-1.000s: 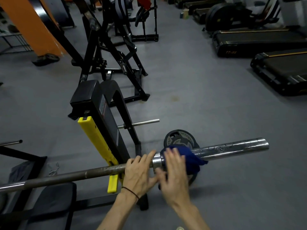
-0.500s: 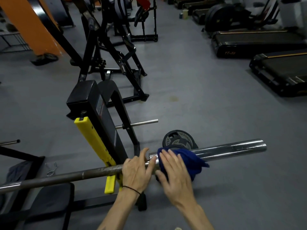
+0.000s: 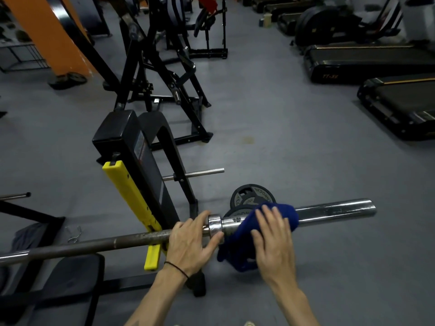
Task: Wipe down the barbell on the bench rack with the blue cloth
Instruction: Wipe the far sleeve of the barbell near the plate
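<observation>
Nearest, the right hand (image 3: 273, 241) lies on the blue cloth (image 3: 277, 214), fingers straight and slightly apart, pressing it over the chrome sleeve of the barbell (image 3: 334, 209); the cloth drapes over the top and hangs below the bar. Just beside it, the left hand (image 3: 190, 241) steadies the bar at the collar, fingers loosely spread, thumb underneath. The bar rests on the bench rack (image 3: 131, 191) by its yellow guard. Beyond lie 2 weight plates (image 3: 253, 196) on the floor. Judged: wiping of the sleeve is underway; next comes a stroke toward the sleeve's far end, keeping pressure on.
</observation>
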Tool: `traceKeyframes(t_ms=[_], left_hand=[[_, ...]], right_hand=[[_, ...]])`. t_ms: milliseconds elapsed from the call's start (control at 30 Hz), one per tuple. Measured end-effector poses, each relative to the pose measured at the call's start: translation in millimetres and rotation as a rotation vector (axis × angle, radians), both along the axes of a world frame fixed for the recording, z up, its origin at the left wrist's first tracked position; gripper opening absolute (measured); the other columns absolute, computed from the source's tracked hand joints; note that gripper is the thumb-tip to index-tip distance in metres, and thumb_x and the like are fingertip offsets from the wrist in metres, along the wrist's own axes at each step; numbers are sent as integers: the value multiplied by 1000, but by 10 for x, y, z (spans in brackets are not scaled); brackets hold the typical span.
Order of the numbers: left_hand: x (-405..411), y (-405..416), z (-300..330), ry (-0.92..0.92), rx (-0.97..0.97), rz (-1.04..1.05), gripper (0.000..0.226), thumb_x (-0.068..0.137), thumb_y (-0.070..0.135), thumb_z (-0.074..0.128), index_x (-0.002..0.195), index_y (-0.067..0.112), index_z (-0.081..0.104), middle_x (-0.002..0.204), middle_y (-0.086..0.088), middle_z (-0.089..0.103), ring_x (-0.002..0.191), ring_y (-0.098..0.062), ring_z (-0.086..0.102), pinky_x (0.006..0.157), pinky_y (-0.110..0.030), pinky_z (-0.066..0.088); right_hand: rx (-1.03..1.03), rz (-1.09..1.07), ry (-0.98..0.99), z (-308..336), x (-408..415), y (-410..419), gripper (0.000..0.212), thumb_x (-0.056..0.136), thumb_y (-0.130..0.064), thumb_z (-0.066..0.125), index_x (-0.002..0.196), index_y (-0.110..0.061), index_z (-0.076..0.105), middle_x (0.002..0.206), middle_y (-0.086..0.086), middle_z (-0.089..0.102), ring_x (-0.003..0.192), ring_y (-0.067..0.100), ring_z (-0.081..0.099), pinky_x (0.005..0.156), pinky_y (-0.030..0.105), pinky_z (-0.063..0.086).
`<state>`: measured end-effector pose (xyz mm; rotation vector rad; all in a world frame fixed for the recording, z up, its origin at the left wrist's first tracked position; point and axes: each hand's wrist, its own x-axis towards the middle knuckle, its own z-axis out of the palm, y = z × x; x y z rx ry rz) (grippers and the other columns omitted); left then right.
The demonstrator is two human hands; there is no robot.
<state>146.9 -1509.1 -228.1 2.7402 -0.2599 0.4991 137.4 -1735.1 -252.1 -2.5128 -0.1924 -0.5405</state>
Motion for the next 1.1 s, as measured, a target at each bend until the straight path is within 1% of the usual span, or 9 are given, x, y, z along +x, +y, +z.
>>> traceKeyframes(t_ms=[133, 300, 433, 533, 600, 700, 800, 933, 1100], left_hand=[[-6, 7, -23, -17, 13, -5, 59, 99, 66, 33, 130, 21, 56, 88, 8, 65, 72, -10, 57, 70, -34, 47], [4, -14, -54, -5, 18, 15, 60, 99, 66, 31, 129, 21, 59, 90, 9, 65, 74, -9, 56, 72, -31, 44], [-12, -31, -31, 23, 17, 29, 58, 100, 65, 29, 132, 24, 54, 87, 11, 60, 73, -9, 53, 73, -33, 44], [-12, -30, -28, 41, 27, 33, 57, 101, 65, 28, 133, 25, 53, 89, 10, 61, 75, -9, 54, 74, -33, 43], [-17, -31, -33, 39, 38, 29, 57, 101, 64, 29, 133, 24, 55, 92, 10, 64, 77, -10, 56, 76, -31, 42], [-35, -14, -23, 53, 20, 21, 59, 100, 65, 27, 133, 25, 55, 94, 11, 65, 78, -8, 56, 77, -30, 43], [-36, -22, 13, 58, 17, 25, 58, 100, 66, 28, 133, 27, 54, 93, 12, 63, 76, -7, 54, 76, -29, 41], [-21, -50, 14, 38, 57, 52, 57, 101, 64, 27, 131, 25, 56, 90, 11, 62, 74, -8, 53, 72, -27, 36], [52, -81, -32, 41, 38, 139, 61, 104, 61, 18, 117, 26, 66, 82, 11, 66, 71, -8, 58, 68, -30, 38]], right_hand=[[156, -45, 59, 46, -74, 469, 65, 111, -52, 25, 153, -8, 46, 164, 5, 39, 158, 19, 18, 129, 41, 4], [-47, 218, 21, 28, -89, 474, 59, 111, -51, 27, 156, -14, 43, 165, 1, 37, 158, 14, 20, 128, 40, 11], [6, -18, -25, -48, 19, -168, 58, 111, -45, 26, 151, -12, 51, 163, 1, 39, 158, 18, 20, 129, 42, 10], [104, -101, 18, 5, -15, 151, 63, 110, -49, 25, 151, -7, 48, 161, 7, 42, 158, 24, 17, 130, 41, 0], [66, 57, 50, 45, -90, 538, 64, 111, -53, 23, 153, -11, 46, 162, 5, 42, 158, 21, 16, 129, 39, -3], [-53, 219, 66, 52, -99, 556, 59, 111, -52, 24, 154, -18, 45, 162, -1, 42, 157, 14, 20, 128, 39, 6], [-69, 86, -20, 17, 62, 83, 53, 111, -43, 28, 146, -17, 58, 153, 2, 54, 153, 17, 29, 127, 44, 15], [69, -53, 44, 31, 29, 169, 60, 110, -49, 25, 148, -12, 53, 157, 5, 48, 157, 23, 23, 130, 40, -1], [-72, 239, 39, 2, -55, 425, 58, 111, -51, 24, 156, -19, 43, 163, -1, 40, 158, 16, 18, 129, 40, 5]])
